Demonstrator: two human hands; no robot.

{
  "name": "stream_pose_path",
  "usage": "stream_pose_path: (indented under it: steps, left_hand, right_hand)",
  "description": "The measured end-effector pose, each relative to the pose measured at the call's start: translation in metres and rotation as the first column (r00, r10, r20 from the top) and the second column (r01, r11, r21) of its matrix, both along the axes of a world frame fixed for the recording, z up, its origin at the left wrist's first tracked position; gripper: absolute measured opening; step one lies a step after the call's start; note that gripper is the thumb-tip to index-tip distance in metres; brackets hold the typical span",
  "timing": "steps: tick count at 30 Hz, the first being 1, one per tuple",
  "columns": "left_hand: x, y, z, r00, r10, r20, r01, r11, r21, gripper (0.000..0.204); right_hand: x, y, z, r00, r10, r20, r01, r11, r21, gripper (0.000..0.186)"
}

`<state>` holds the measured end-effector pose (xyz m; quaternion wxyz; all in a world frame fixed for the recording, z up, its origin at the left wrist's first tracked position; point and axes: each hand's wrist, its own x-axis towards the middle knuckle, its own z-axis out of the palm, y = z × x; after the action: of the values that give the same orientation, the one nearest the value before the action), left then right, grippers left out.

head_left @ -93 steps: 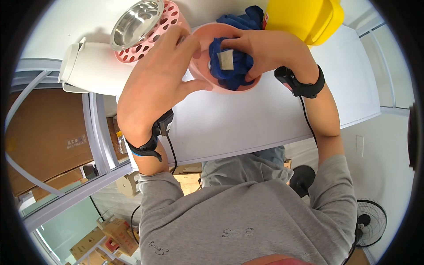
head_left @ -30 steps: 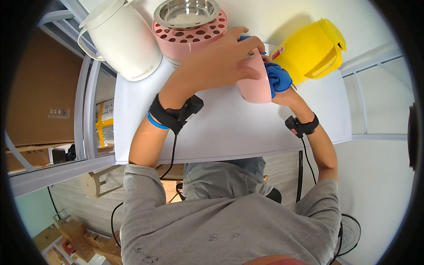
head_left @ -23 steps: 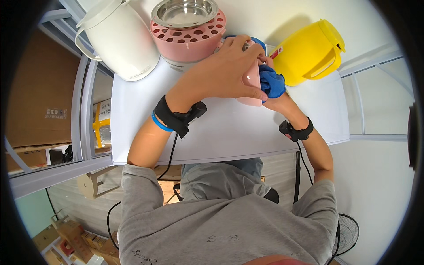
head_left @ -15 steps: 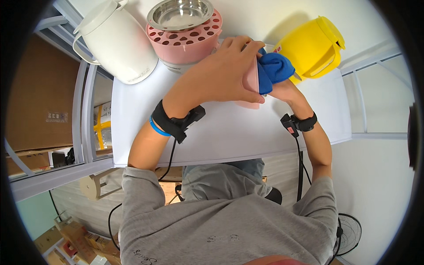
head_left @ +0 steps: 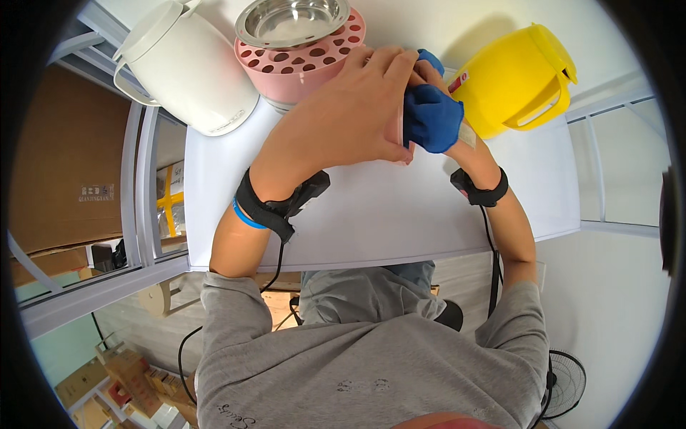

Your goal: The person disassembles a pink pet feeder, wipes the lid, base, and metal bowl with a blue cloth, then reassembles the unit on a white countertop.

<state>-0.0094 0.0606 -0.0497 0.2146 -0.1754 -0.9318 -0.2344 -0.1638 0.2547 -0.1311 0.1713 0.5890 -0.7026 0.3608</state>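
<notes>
Bowl (head_left: 397,130), tipped mouth-right, is clamped by the left hand (head_left: 357,109), while the right hand (head_left: 462,151), partly hidden, seems closed on cloth (head_left: 432,120) at that mouth.

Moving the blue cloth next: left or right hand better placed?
Right, I'd judge: the right hand holds the blue cloth, while the left hand is occupied gripping the pink container.

Bright light fills the view. A soft shadow lies on the wall (head_left: 407,25) behind the yellow jug (head_left: 506,82); glare spots the steel bowl (head_left: 291,27); the counter (head_left: 386,222) bows within a black fisheye rim.
</notes>
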Motion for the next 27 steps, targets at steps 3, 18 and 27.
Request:
stream_pose_path:
  steps: [3,18,27]
  left_hand:
    - [0.000,0.000,0.003,1.000,0.005,0.008,-0.006,1.000,0.011,0.107]
    - [-0.007,0.004,0.007,0.997,0.012,0.074,-0.017,0.997,0.077,0.100]
    - [-0.004,0.008,0.009,1.000,-0.005,0.017,0.005,0.999,0.033,0.115]
  right_hand:
    - [0.011,0.000,0.005,0.977,-0.208,0.047,0.196,0.962,0.190,0.044]
    - [0.019,0.050,0.057,0.737,0.093,0.670,-0.314,0.924,0.217,0.064]
    - [-0.010,0.059,0.083,0.881,0.168,0.442,-0.289,0.931,0.221,0.046]
